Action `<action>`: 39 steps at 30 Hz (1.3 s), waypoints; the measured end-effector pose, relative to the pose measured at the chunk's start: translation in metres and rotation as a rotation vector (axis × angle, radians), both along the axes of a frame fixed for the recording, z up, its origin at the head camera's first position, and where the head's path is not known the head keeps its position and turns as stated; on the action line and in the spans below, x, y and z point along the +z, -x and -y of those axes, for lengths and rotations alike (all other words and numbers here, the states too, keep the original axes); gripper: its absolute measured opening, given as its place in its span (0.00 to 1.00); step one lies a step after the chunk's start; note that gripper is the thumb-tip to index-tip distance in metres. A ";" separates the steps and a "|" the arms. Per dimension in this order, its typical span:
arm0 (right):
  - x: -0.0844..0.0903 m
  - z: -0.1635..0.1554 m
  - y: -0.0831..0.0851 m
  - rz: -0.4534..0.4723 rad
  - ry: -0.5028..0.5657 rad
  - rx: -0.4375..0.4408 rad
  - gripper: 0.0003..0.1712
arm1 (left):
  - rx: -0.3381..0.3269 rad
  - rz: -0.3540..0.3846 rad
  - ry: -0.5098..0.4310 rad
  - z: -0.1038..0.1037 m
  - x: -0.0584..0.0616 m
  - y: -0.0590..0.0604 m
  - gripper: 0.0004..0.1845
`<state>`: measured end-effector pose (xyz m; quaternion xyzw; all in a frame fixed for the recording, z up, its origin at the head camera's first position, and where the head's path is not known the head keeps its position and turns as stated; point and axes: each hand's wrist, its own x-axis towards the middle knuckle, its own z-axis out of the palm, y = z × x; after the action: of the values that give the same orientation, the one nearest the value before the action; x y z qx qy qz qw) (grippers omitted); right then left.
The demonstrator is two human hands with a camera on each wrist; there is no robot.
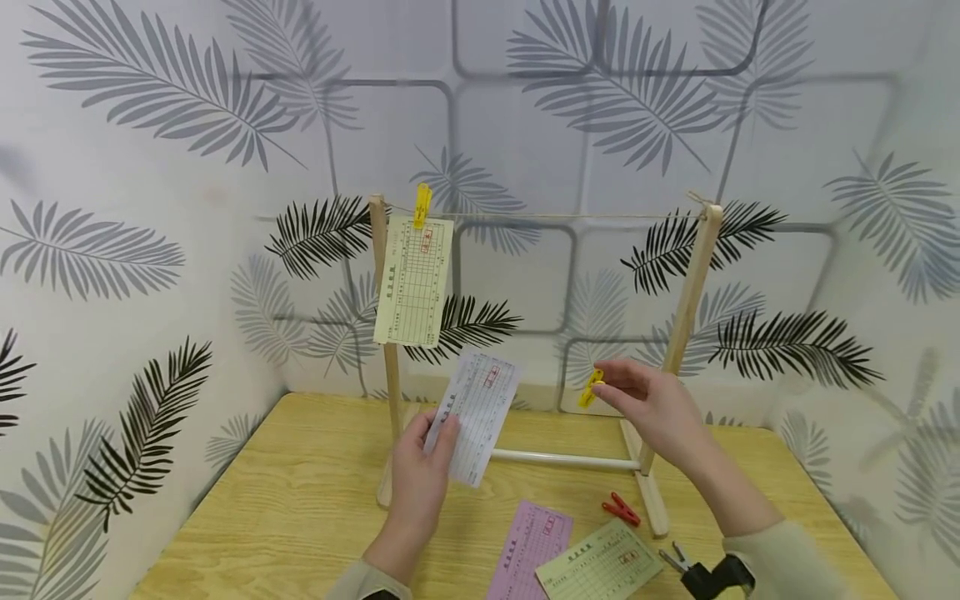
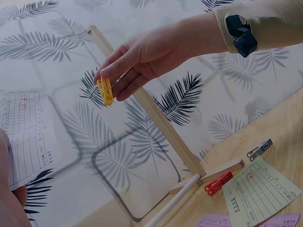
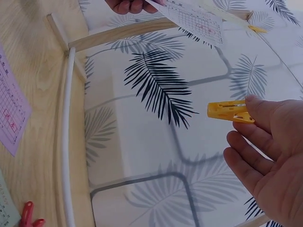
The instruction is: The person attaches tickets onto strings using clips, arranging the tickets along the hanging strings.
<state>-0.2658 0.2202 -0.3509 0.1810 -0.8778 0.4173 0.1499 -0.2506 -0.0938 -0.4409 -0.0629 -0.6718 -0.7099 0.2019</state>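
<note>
My left hand (image 1: 422,467) holds a white printed form (image 1: 480,408) between thumb and fingers, above the table and in front of the rack's left post. In my right hand (image 1: 660,404) a yellow clothespin (image 1: 591,388) is pinched between thumb and index finger, left of the rack's right post. The right wrist view shows this clothespin (image 3: 231,110) pointing left, with the other fingers loosely bent. A pale yellow form (image 1: 414,283) hangs from the twine (image 1: 555,217) near its left end, clipped by another yellow clothespin (image 1: 422,206).
A wooden rack with posts (image 1: 690,300) and a white bottom bar (image 1: 562,457) stands on the wooden table (image 1: 300,483). At the front lie a purple form (image 1: 528,546), a pale green-yellow form (image 1: 600,564), a red clothespin (image 1: 621,509) and a dark grey clothespin (image 2: 260,149).
</note>
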 end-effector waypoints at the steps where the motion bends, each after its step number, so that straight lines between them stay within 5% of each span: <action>1: 0.004 0.000 0.001 -0.008 -0.010 0.001 0.24 | -0.002 -0.004 -0.013 -0.002 0.003 0.000 0.11; 22: 0.112 0.017 0.005 -0.162 -0.135 0.037 0.20 | -0.044 -0.120 -0.138 -0.028 0.061 0.014 0.12; 39: 0.180 0.042 0.026 -0.316 -0.223 0.037 0.18 | -0.070 -0.136 -0.210 -0.028 0.093 0.035 0.12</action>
<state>-0.2923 0.1780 -0.1708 0.2760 -0.8806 0.2868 0.2571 -0.2854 -0.0660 -0.3482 -0.1128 -0.5758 -0.7771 0.2276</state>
